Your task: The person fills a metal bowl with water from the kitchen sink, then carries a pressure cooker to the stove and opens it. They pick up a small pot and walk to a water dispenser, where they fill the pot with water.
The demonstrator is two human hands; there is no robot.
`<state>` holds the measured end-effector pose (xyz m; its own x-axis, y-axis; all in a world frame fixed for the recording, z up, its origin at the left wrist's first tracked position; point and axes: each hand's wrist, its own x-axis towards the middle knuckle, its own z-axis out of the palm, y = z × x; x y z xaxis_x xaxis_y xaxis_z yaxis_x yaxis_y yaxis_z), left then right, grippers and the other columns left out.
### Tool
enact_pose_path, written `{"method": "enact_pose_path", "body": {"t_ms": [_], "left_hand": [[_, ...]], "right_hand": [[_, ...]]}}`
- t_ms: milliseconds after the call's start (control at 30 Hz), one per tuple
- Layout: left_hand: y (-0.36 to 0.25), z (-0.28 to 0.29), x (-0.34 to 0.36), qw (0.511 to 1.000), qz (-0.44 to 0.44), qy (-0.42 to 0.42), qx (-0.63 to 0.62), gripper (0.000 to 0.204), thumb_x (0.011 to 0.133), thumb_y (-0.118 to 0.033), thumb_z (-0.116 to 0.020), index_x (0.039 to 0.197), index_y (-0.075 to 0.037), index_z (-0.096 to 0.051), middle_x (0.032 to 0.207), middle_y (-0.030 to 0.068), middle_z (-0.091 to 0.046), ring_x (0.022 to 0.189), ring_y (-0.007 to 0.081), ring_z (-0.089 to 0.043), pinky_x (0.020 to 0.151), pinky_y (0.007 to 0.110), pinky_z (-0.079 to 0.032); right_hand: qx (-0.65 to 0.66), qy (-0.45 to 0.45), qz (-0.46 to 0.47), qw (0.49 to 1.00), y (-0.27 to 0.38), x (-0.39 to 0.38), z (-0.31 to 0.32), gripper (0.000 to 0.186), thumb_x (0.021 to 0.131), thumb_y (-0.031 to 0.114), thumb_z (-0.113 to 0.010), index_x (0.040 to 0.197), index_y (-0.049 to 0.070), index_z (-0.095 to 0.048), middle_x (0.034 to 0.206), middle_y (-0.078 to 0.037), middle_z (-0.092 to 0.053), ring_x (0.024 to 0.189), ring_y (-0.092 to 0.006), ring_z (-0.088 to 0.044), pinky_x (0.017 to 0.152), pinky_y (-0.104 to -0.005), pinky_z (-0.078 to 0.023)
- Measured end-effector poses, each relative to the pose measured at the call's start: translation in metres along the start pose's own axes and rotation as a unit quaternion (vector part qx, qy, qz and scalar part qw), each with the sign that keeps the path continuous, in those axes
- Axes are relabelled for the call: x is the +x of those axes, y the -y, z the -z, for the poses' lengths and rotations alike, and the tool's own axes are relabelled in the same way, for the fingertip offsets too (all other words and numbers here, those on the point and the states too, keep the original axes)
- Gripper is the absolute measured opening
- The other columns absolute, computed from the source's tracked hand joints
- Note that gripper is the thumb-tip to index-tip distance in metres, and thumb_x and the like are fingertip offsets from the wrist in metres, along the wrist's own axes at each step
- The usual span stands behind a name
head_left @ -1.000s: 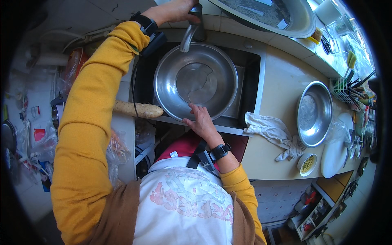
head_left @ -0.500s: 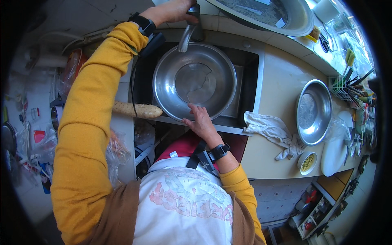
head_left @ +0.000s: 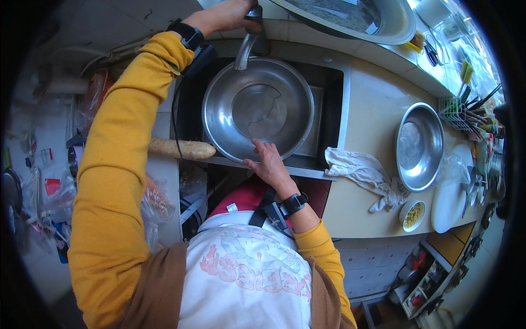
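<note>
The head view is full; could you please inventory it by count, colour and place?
Faucet: 1, silver, behind the sink
Sink: 1, black and silver, centre
Basin: 1, silver, in the sink
Counter: 1, beige, right of sink
Second basin: 1, silver, on counter
Large basin: 1, silver, top edge
Tuber: 1, tan, left of sink
Cloth: 1, white, on counter
Small bowl: 1, white, near second basin
Plate or board: 1, white, far right
Bags: several, clear, mostly left
Clutter: uncounted, mixed, both sides
Wristbands: 2, black, one per wrist
Sleeves: 2, yellow, on both arms
Left hand: 1, bare, at faucet
Right hand: 1, bare, at basin's near edge
</note>
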<state>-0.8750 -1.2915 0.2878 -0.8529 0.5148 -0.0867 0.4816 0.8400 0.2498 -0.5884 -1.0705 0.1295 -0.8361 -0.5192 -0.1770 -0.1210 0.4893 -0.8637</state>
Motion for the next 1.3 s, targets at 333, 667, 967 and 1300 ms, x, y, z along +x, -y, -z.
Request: {"method": "enact_pose_path", "body": {"t_ms": [333, 667, 967, 1300], "left_hand": [[0.012, -0.007, 0.006, 1.0, -0.005, -0.004, -0.007, 0.063, 0.079, -0.037, -0.077, 0.113, 0.008, -0.049, 0.097, 0.0306, -0.063, 0.095, 0.0458, -0.061, 0.078, 0.047, -0.05], [0.009, -0.006, 0.005, 1.0, 0.007, 0.009, 0.001, 0.067, 0.077, -0.041, -0.077, 0.115, 0.007, -0.049, 0.098, 0.0304, -0.063, 0.095, 0.0457, -0.061, 0.079, 0.047, -0.05], [0.015, -0.02, 0.006, 0.996, 0.051, -0.008, 0.067, 0.053, 0.087, -0.035, -0.07, 0.123, -0.004, -0.047, 0.103, 0.0228, -0.064, 0.097, 0.0386, -0.063, 0.084, 0.041, -0.051], [0.014, -0.019, 0.006, 0.996, 0.057, -0.005, 0.074, 0.056, 0.087, -0.036, -0.07, 0.126, -0.004, -0.046, 0.105, 0.0234, -0.064, 0.099, 0.0385, -0.063, 0.086, 0.041, -0.05]], "right_hand": [[0.007, 0.001, -0.008, 1.0, 0.002, -0.002, 0.003, 0.061, 0.078, 0.019, -0.076, 0.13, 0.002, -0.049, 0.103, -0.017, -0.064, 0.102, -0.0334, -0.054, 0.093, -0.042, -0.044], [0.01, -0.001, -0.018, 1.0, 0.003, -0.004, 0.005, 0.06, 0.079, 0.02, -0.076, 0.13, 0.002, -0.05, 0.103, -0.017, -0.063, 0.102, -0.034, -0.053, 0.093, -0.0425, -0.044], [0.012, -0.005, -0.018, 1.0, 0.003, -0.004, 0.006, 0.06, 0.079, 0.021, -0.076, 0.13, 0.002, -0.05, 0.103, -0.017, -0.063, 0.101, -0.0341, -0.053, 0.093, -0.0422, -0.044], [0.009, -0.001, -0.024, 1.0, -0.001, -0.003, 0.006, 0.061, 0.079, 0.021, -0.075, 0.131, 0.001, -0.05, 0.103, -0.017, -0.063, 0.102, -0.0338, -0.053, 0.094, -0.0421, -0.044]]}}
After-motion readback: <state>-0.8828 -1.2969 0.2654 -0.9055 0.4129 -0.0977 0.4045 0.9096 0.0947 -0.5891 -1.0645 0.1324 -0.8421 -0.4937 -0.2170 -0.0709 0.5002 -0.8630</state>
